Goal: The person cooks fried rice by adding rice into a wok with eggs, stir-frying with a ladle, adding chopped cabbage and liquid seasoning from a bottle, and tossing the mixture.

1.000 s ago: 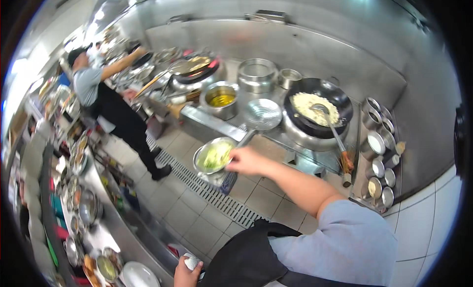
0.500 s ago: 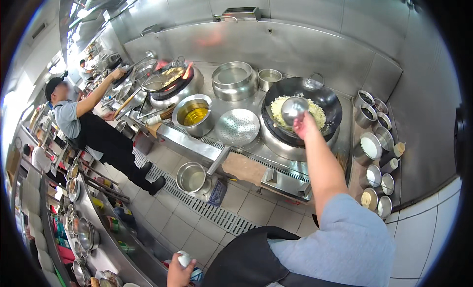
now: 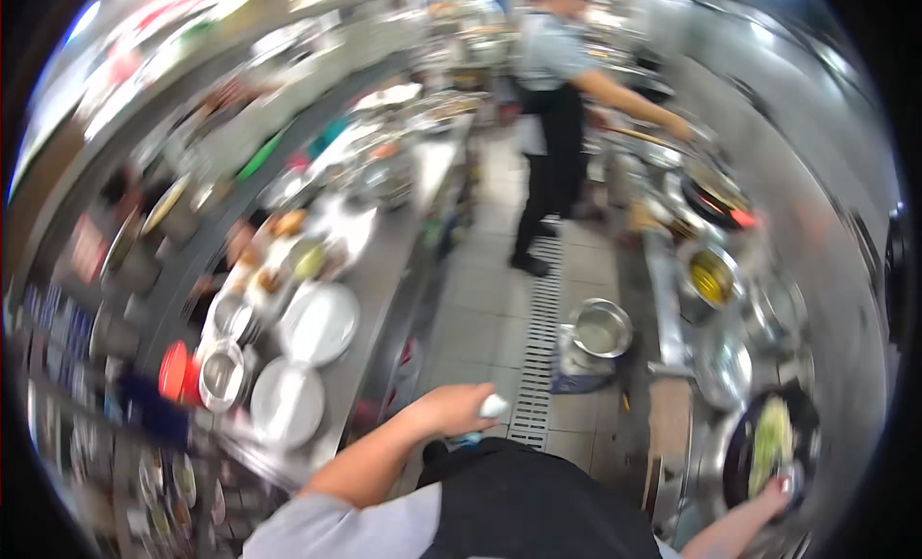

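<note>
left hand point(image 3: 457, 409) grips white lump point(image 3: 495, 405); right hand point(image 3: 768, 502) at wok point(image 3: 740, 453), grip blurred, can't tell. food point(image 3: 771, 436) in wok, near front edge of stove point(image 3: 661, 285). risk: careless knock spills it.

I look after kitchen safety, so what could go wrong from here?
The right hand is at the dark wok, close to the food; it might get burned if they are hot.
The metal pot in the aisle stands low beside the floor drain; a passing foot might knock it.
The left hand grips a white object, so it may be slower to steady anything.
</note>
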`<state>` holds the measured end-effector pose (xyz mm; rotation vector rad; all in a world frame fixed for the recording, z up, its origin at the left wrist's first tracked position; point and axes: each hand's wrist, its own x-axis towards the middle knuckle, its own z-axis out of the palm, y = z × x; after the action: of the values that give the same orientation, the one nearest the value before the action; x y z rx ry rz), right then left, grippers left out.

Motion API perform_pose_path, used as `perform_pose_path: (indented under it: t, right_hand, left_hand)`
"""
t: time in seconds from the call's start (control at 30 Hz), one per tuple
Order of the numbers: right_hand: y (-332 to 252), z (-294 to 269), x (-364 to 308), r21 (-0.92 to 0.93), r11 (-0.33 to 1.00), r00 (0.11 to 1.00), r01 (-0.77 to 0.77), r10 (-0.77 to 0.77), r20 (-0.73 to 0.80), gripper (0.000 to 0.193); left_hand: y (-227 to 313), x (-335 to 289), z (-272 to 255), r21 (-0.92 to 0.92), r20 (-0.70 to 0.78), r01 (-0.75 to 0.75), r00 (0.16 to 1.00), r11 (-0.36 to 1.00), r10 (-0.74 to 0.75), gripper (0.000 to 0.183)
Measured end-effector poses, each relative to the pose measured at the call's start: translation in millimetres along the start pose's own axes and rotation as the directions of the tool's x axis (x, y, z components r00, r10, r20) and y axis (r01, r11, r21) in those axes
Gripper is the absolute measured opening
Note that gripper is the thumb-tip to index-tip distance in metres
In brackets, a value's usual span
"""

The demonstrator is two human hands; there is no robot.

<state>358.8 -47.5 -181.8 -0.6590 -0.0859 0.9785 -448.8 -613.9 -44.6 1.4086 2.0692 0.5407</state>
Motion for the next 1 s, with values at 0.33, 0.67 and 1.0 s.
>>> perform_pose_path:
  t: [0.33,0.67,1.0]
  right_hand:
    - [330.1,206.1,-514.8,-0.915,0.311,0.575,0.259,0.712,0.404,0.05]
    - [411.9,125.6,-1089.1,-0.244,0.883,-0.845,0.4,0.459,0.276,0.033]
    - [433.7,164.3,-1119.4,-0.092,0.776,-0.771,0.624,0.593,-0.233,0.032]
  left_hand:
    - [-85.5,-118.2,10.5,-0.229,-0.148,0.277,0.938,0.933,-0.315,0.044]
    - [-123.1,-251.0,38.1,-0.542,-0.236,0.461,0.72,0.703,-0.653,0.053]
    - [-129.9,-318.3,28.3,-0.677,-0.191,0.557,0.499,0.482,-0.845,0.056]
